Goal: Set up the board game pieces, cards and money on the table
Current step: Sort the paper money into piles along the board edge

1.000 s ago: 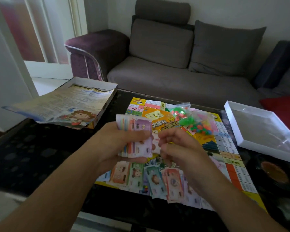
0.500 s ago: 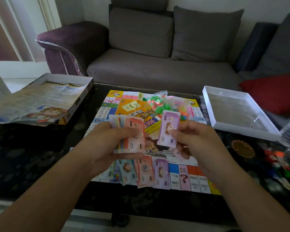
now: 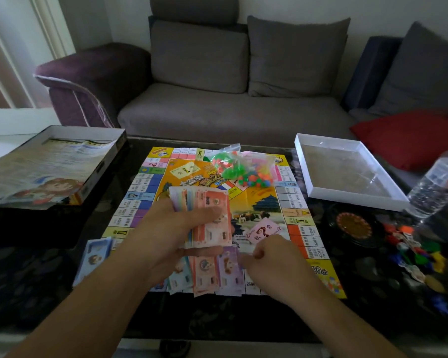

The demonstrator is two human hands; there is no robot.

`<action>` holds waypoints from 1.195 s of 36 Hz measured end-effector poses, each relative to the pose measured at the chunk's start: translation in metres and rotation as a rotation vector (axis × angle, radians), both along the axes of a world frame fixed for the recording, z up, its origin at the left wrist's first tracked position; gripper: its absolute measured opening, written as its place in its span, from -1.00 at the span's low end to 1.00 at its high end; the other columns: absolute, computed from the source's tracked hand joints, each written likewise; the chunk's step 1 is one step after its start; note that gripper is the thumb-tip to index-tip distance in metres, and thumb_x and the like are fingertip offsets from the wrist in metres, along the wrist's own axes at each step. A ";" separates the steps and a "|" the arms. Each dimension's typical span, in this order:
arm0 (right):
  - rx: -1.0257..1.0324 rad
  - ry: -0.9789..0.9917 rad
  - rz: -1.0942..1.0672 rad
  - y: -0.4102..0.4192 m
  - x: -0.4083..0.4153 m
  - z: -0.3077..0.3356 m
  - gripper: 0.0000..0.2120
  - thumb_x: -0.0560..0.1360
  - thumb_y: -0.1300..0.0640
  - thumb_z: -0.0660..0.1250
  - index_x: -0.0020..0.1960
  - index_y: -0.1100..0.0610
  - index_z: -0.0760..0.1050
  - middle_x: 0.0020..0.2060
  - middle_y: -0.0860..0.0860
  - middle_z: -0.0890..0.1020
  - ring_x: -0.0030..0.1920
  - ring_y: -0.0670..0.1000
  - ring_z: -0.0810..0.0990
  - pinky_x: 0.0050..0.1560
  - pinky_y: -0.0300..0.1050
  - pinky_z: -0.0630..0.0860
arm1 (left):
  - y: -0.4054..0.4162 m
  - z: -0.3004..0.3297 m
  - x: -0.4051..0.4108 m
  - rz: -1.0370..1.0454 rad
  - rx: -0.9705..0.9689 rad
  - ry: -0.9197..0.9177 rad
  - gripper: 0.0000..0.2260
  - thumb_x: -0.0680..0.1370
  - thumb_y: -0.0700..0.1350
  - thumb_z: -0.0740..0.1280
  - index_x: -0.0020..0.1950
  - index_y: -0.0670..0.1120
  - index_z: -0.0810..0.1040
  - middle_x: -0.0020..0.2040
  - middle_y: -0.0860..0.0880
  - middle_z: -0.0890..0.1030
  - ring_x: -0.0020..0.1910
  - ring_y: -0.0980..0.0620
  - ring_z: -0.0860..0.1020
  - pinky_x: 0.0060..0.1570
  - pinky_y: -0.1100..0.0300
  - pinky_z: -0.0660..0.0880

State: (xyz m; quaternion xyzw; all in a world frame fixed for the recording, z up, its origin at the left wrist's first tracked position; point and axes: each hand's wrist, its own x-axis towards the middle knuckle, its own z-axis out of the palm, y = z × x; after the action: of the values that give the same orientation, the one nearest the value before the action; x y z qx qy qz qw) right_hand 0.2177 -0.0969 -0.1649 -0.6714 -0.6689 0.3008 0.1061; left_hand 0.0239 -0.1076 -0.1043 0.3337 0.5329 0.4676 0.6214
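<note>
Between your thumb and curled fingers, your left hand grips a fanned stack of play money, an orange note on top, held above the game board. Just right of that grip and lower, your right hand is curled, fingertips touching a purple note in the row of notes lying on the board's near edge. Beyond the stack lies a bag of coloured pieces. Well right of it sits a white box tray.
</note>
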 end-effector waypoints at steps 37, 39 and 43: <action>0.014 0.853 -0.144 0.003 0.012 0.032 -0.98 0.54 0.23 0.51 -0.05 0.14 0.70 -0.23 0.30 0.65 -0.37 0.08 0.47 -0.45 -0.11 0.42 | -0.003 -0.012 0.009 -0.078 0.023 -0.009 -0.79 0.51 -0.24 0.50 0.13 -0.21 0.70 0.00 -0.23 0.75 -0.06 -0.24 0.75 -0.28 -0.09 0.71; 0.010 0.843 -0.181 0.005 0.011 0.031 -0.98 0.55 0.24 0.50 -0.04 0.19 0.68 -0.20 0.32 0.67 -0.39 0.06 0.47 -0.47 -0.13 0.40 | 0.000 -0.011 -0.001 -0.018 0.005 0.014 -0.77 0.49 -0.24 0.51 0.13 -0.22 0.69 -0.01 -0.22 0.75 -0.06 -0.22 0.75 -0.26 -0.11 0.71; -0.009 0.717 -0.156 0.009 0.006 0.025 -0.95 0.56 0.21 0.50 -0.05 0.19 0.67 -0.26 0.27 0.70 -0.44 0.03 0.51 -0.45 -0.12 0.46 | 0.007 -0.008 -0.022 0.116 -0.005 0.067 -0.77 0.50 -0.24 0.52 0.14 -0.20 0.68 -0.03 -0.17 0.76 -0.09 -0.18 0.76 -0.22 -0.12 0.71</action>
State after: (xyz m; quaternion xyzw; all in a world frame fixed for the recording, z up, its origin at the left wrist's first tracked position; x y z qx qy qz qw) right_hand 0.2237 -0.0882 -0.1399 -0.5726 -0.5347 0.5111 0.3536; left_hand 0.0015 -0.1008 -0.1123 0.3160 0.5729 0.4899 0.5761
